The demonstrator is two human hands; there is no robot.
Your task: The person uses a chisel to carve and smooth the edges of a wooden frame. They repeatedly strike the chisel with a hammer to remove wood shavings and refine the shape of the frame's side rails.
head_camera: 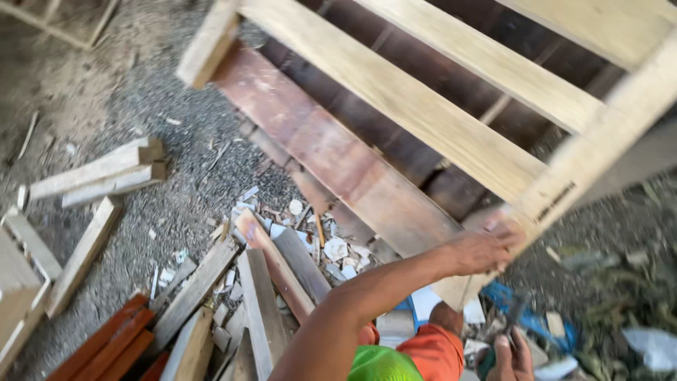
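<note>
Left hand (479, 252) gripping slatted wooden frame (451, 134) slanting up-left above it; right hand (513, 356) below, closed around dark tool (513, 314).

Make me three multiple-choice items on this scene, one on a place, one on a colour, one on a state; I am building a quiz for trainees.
1. Where does the left hand grip the pallet?
A. at its lower corner
B. at its top slat
C. nowhere

2. What colour are the shorts?
A. blue
B. orange
C. white

3. How does the pallet stand?
A. flat on the gravel
B. tilted up on edge
C. stacked under planks

Answers:
1 A, the fingers wrap the corner nearest the person.
2 B, orange cloth shows over the knee.
3 B, its slats slant up off the gravel, which shows between them.
</note>
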